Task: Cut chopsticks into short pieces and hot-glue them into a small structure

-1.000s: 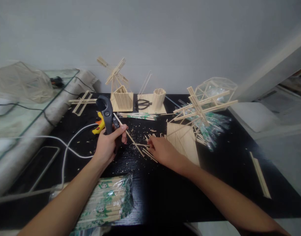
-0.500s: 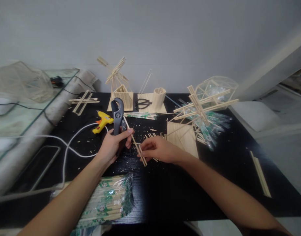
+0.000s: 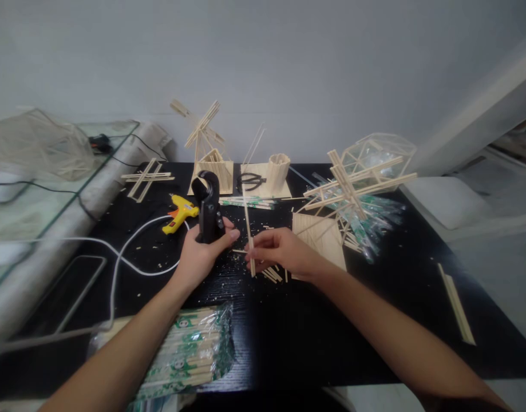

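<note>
My left hand (image 3: 201,256) is wrapped round the handles of a black cutter (image 3: 208,207), whose jaw points up and away from me. My right hand (image 3: 281,253) pinches a thin wooden stick (image 3: 248,229) and holds it nearly upright just right of the cutter. Below both hands, short cut stick pieces (image 3: 271,273) and wood crumbs lie scattered on the black table (image 3: 288,337). A flat panel of glued sticks (image 3: 320,236) lies just right of my right hand.
A yellow glue gun (image 3: 180,212) with a white cable (image 3: 129,252) lies left of the cutter. Wrapped chopstick packs (image 3: 189,352) sit near the front edge. Stick models stand at the back: a windmill (image 3: 205,146), a cup (image 3: 278,169), a frame (image 3: 352,183). Scissors (image 3: 249,182) lie behind.
My right hand picked a stick from the pile and raised it upright. My left hand moved the cutter right and let go of the long stick it held with it.
</note>
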Demonstrator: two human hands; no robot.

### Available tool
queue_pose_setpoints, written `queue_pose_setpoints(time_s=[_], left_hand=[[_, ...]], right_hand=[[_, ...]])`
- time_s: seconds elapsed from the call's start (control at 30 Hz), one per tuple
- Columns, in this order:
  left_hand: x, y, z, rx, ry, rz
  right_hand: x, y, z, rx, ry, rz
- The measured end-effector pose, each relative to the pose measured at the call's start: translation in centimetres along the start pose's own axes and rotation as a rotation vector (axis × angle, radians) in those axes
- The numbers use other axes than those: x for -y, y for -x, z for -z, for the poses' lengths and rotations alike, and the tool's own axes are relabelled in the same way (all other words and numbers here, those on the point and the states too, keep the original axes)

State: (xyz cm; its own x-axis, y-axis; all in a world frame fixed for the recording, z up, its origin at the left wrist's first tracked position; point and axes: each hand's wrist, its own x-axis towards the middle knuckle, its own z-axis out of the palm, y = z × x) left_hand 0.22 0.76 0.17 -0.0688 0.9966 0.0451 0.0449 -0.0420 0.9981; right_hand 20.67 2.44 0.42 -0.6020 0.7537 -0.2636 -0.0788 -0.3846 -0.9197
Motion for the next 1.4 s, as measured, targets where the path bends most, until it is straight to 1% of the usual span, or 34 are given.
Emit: queue_pose_setpoints(time_s=[0.07, 0.17, 0.23, 0.3, 0.43, 0.53, 0.67, 0.83, 1.2, 1.4], left_hand=[[0.1, 0.2, -0.1, 0.043, -0.057, -0.061], [0.5, 0.5, -0.5, 0.195, -0.114, -0.115], [0.8, 0.8, -0.6, 0.277, -0.161, -0.143], [1.1, 0.9, -0.7, 0.320, -0.201, -0.181], [1.4, 1.1, -0.4, 0.287, -0.317, -0.272], [1.3, 1.1, -0.2, 0.271, -0.382, -0.305], [1.0, 1.0, -0.1, 0.306, -0.432, -0.327], [0.8, 0.9, 0.0, 0.336, -0.440, -0.355], [0.8, 0.9, 0.1, 0.358, -0.464, -0.373], [0.6, 1.0, 0.1, 0.348, -0.460, -0.318]], right_hand=[[0.4, -0.1, 0.6, -0.083, -0.040, 0.046], [0.7, -0.2, 1.1, -0.157, -0.095, 0.082], [0.8, -0.2, 1.0, -0.155, -0.108, 0.091], [0.8, -0.1, 0.7, -0.127, -0.118, 0.091], [0.8, 0.0, 0.4, -0.091, -0.144, 0.093], [0.7, 0.0, 0.4, -0.094, -0.136, 0.088], [0.4, -0.1, 0.5, -0.102, -0.099, 0.087], [0.2, -0.1, 0.6, -0.105, -0.074, 0.100], [0.0, -0.2, 0.7, -0.091, -0.074, 0.097], [-0.1, -0.2, 0.6, -0.070, -0.083, 0.101]])
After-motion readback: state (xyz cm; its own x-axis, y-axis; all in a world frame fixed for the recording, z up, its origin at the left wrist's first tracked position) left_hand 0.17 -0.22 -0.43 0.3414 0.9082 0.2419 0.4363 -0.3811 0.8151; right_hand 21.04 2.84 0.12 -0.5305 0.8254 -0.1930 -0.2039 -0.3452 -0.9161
